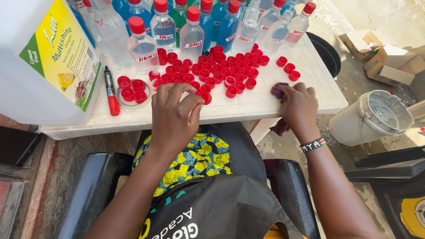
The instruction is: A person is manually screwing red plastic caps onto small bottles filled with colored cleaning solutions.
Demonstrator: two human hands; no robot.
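My left hand (175, 116) rests at the near edge of the white table (248, 104), its fingertips pinching a red bottle cap (205, 96) at the edge of a spread of several red caps (212, 71). My right hand (299, 106) is closed on a dark maroon cloth (278, 90), pressed against the table's front right part; the cloth's tail hangs below the edge. Clear and blue bottles with red caps (192, 33) stand in rows at the back of the table.
A large white jug with a yellow-green label (44, 62) stands at the left. Beside it lie a red marker (110, 90) and a small lid holding red caps (133, 94). A pale bucket (376, 117) and cardboard boxes (385, 59) sit on the ground at right.
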